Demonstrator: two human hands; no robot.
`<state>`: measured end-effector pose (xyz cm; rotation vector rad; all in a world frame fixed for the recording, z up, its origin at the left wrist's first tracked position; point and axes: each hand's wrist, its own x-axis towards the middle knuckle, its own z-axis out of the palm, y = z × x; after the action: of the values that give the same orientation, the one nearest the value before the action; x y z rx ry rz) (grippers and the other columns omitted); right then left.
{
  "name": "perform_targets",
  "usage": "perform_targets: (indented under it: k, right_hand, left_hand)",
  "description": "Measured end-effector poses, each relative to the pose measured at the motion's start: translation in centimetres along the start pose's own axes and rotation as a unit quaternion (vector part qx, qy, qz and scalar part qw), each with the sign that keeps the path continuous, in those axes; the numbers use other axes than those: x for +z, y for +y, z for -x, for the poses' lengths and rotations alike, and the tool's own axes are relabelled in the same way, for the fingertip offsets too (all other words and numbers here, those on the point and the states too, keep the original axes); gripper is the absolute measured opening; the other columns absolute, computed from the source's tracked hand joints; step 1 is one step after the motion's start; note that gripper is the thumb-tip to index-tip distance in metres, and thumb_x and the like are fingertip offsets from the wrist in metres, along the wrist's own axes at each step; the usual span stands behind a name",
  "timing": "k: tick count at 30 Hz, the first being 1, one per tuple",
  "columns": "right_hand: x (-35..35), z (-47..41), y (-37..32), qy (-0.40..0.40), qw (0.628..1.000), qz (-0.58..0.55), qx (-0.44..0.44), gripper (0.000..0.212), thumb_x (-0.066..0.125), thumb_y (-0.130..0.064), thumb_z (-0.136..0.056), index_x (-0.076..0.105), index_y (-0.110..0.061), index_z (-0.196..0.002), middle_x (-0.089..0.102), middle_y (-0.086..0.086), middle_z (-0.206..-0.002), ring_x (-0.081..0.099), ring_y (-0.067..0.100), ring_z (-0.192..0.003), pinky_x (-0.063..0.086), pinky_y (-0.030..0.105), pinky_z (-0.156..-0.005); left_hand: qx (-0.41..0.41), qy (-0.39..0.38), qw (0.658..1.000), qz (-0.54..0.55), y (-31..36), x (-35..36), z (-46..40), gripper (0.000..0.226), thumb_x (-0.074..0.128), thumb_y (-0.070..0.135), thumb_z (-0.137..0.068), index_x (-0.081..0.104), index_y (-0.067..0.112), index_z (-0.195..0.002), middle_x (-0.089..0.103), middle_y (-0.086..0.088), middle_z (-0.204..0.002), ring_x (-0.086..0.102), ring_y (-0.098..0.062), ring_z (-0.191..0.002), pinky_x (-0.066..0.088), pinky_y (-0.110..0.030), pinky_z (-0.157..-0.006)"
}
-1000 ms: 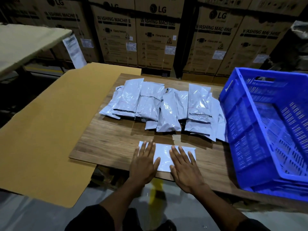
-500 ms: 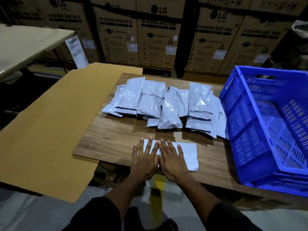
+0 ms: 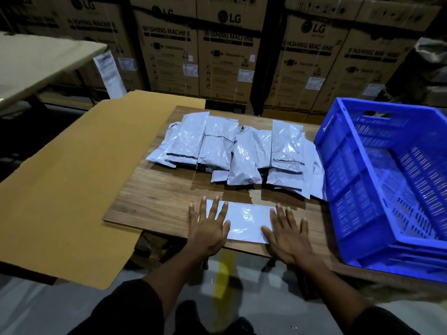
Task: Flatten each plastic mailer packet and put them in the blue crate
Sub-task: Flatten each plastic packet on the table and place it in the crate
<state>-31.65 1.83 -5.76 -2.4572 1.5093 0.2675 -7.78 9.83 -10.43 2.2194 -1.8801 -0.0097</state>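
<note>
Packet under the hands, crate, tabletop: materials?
Packet: thin glossy plastic film, going by its glare and wrinkles. Crate: rigid blue moulded plastic with slotted walls. Tabletop: wood grain, matte; solid wood or laminate, cannot tell.

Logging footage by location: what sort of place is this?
Probably a warehouse packing area: stacked LG washing machine cartons behind, a heap of plastic mailer packets on the table, and a blue crate beside it.

A wood-grain surface (image 3: pixel 157 201) carried a heap of grey plastic mailer packets (image 3: pixel 237 151) along its far side and one flattened packet (image 3: pixel 246 221) at the near edge. A blue crate (image 3: pixel 338 189) stood on its right end. A brown cardboard sheet (image 3: pixel 72 180) lay at its left edge.
</note>
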Motion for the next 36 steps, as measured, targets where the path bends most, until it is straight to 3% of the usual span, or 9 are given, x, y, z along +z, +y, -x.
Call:
perform_targets:
  k: [3, 5, 8, 15, 23, 27, 32, 33, 36]
  right_hand:
    - [-0.3, -0.2, -2.8, 0.085, 0.995, 0.020, -0.048, 0.071, 0.000, -0.052, -0.099, 0.008, -0.015, -0.159, -0.003, 0.001, -0.167, -0.010, 0.021, -0.153, -0.003, 0.054, -0.119]
    - [0.2, -0.7, -4.9, 0.088, 0.990, 0.004, -0.114, 0.074, -0.003, -0.047, -0.093, 0.011, -0.015, -0.159, 0.004, 0.002, -0.167, -0.005, 0.020, -0.153, -0.002, 0.049, -0.121]
    - [1.3, -1.8, -6.7, 0.067, 0.988, -0.030, -0.138, 0.077, -0.005, -0.044, -0.089, 0.009, -0.017, -0.159, 0.001, 0.000, -0.167, -0.004, 0.019, -0.153, -0.004, 0.043, -0.122]
    - [2.9, -1.6, -6.8, 0.106, 0.989, 0.002, -0.107, 0.060, 0.012, -0.043, -0.102, 0.019, -0.025, -0.159, 0.013, -0.007, -0.166, 0.002, 0.017, -0.153, 0.001, 0.048, -0.121]
    - [2.8, -0.5, -3.8, 0.095, 0.994, 0.029, -0.040, 0.077, 0.015, -0.070, -0.096, 0.019, -0.023, -0.158, 0.008, -0.006, -0.167, 0.002, 0.024, -0.153, 0.008, 0.055, -0.120]
    - [2.5, 0.5, -1.3, 0.081, 0.996, 0.036, -0.018, 0.084, 0.009, -0.076, -0.093, 0.006, -0.024, -0.159, -0.010, -0.007, -0.167, -0.013, 0.020, -0.152, 0.000, 0.055, -0.120]
    - [1.2, 0.6, -2.6, 0.067, 0.998, 0.004, 0.022, 0.078, 0.008, -0.066, -0.098, 0.006, -0.017, -0.159, -0.007, 0.001, -0.167, -0.015, 0.026, -0.152, -0.008, 0.062, -0.116]
    - [1.0, 0.4, -3.2, 0.088, 0.996, 0.011, 0.011, 0.073, 0.010, -0.061, -0.101, 0.011, -0.016, -0.158, -0.002, 0.002, -0.167, -0.012, 0.027, -0.152, -0.007, 0.062, -0.116]
    - [0.9, -0.8, -5.6, 0.093, 0.992, 0.034, -0.083, 0.067, 0.007, -0.051, -0.101, 0.015, -0.020, -0.159, -0.001, -0.003, -0.167, -0.007, 0.024, -0.153, -0.003, 0.063, -0.117]
  left_hand:
    - [0.072, 0.056, 0.994, 0.055, 1.6, -0.2, -0.5, 0.053, 0.029, 0.027, -0.107, 0.057, -0.007, -0.135, 0.052, -0.024, -0.145, 0.047, -0.040, -0.137, 0.033, -0.058, -0.111]
    - [0.105, 0.045, 0.989, 0.090, 3.4, -0.1, -0.9, 0.052, 0.025, 0.022, -0.107, 0.059, -0.010, -0.130, 0.058, -0.025, -0.138, 0.054, -0.041, -0.130, 0.034, -0.048, -0.109]
    - [0.045, -0.003, 0.993, 0.111, 4.1, 0.5, -0.6, 0.056, 0.020, 0.024, -0.107, 0.061, -0.007, -0.130, 0.059, -0.024, -0.137, 0.057, -0.038, -0.128, 0.031, -0.042, -0.108]
    - [0.030, -0.001, 0.998, 0.058, 2.4, 0.9, 0.3, 0.055, 0.028, 0.035, -0.104, 0.042, 0.012, -0.152, 0.034, -0.006, -0.162, 0.030, -0.027, -0.150, 0.032, -0.049, -0.117]
    - [-0.012, -0.045, 0.999, 0.005, 0.7, 0.3, 0.7, 0.074, 0.033, 0.061, -0.097, 0.035, 0.018, -0.156, 0.030, -0.006, -0.163, 0.021, -0.037, -0.151, 0.027, -0.056, -0.117]
    - [-0.049, -0.057, 0.997, 0.004, 0.5, -0.3, 0.9, 0.084, 0.028, 0.076, -0.091, 0.032, 0.026, -0.157, 0.022, -0.007, -0.166, 0.014, -0.044, -0.151, 0.016, -0.060, -0.118]
    - [-0.097, -0.075, 0.992, 0.028, -0.1, -1.6, 0.4, 0.101, -0.009, 0.078, -0.085, 0.008, 0.014, -0.161, -0.005, -0.009, -0.169, -0.013, -0.034, -0.153, -0.023, -0.052, -0.115]
    - [-0.082, -0.073, 0.993, 0.034, 0.2, -2.0, 0.1, 0.095, -0.005, 0.069, -0.091, 0.017, 0.007, -0.159, 0.004, -0.014, -0.168, -0.005, -0.034, -0.154, -0.019, -0.050, -0.118]
    - [-0.004, -0.041, 0.996, 0.082, 1.4, -2.0, -1.0, 0.072, 0.008, 0.042, -0.106, 0.046, -0.005, -0.145, 0.037, -0.022, -0.156, 0.035, -0.039, -0.145, 0.028, -0.053, -0.119]
